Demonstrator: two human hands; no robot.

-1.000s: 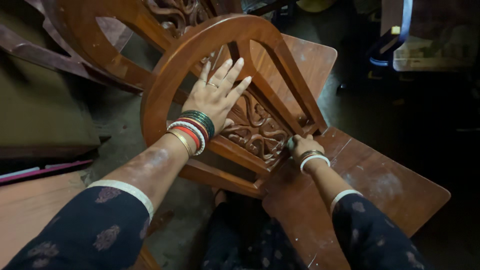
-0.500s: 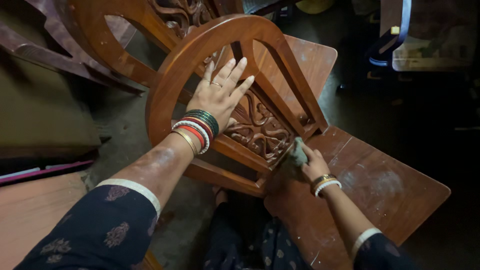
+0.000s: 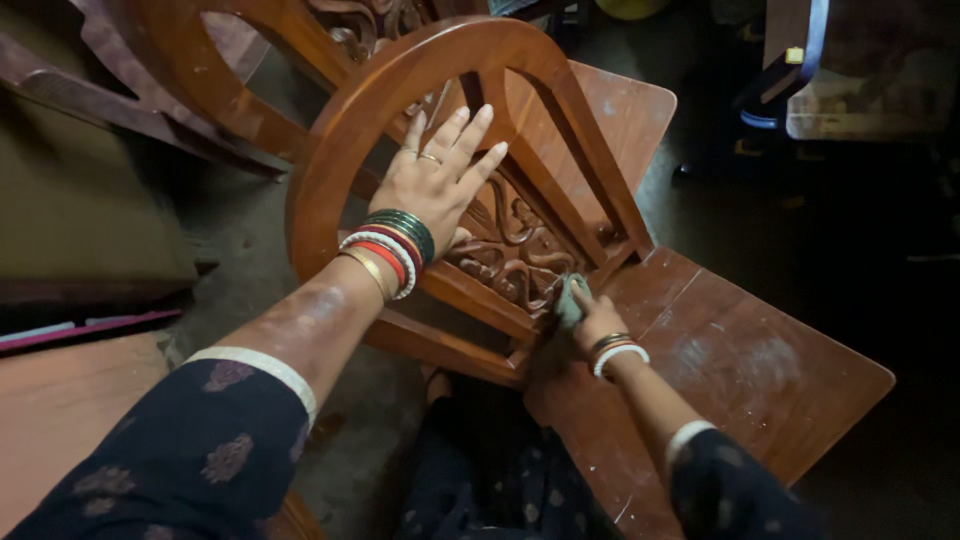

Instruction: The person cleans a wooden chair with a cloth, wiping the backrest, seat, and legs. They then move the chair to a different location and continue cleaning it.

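Dim indoor lighting. Soft light from above catches the curved chair back (image 3: pixel 400 90) and the left forearm (image 3: pixel 300 320), giving a mild sheen. Far right and near corners fall into deep shadow. Focus is slightly soft throughout.

Reddish-brown carved chair back (image 3: pixel 520 250), green cloth (image 3: pixel 570 298), red-green-white bangles (image 3: pixel 390 245)

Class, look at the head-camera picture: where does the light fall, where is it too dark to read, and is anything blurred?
Head view: light falls on the arched chair back, the left hand flat on it, and the dusty seat; a soft sheen runs along the arch. The floor to the right is near black. The right hand, holding a grey pad at the carving, looks slightly soft.
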